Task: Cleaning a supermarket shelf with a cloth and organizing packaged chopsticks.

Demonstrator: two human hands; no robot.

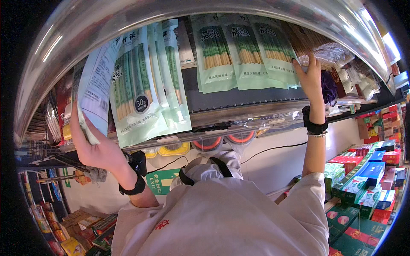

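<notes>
My left hand (97, 148) grips the lower end of a chopstick packet (96, 86), whose pale printed back faces me. Just right of it, other green plastic packets of bamboo chopsticks (136, 86) stand tilted and overlapping at the shelf's front. My right hand (309, 76) has its fingers spread at the lower right corner of another chopstick packet (275, 54), the rightmost of a fanned row lying flat. Two more packets of that row, a middle one (245, 54) and a left one (214, 54), overlap beside it.
A dark shelf board (221, 99) with a raised front edge carries the packets. Clear plastic-wrapped goods (333, 52) and a dark purple bundle (329, 86) lie right of my right hand. Stacked cartons (358, 188) stand on the right, with more boxes (80, 224) at lower left. A black cable (272, 148) crosses the floor.
</notes>
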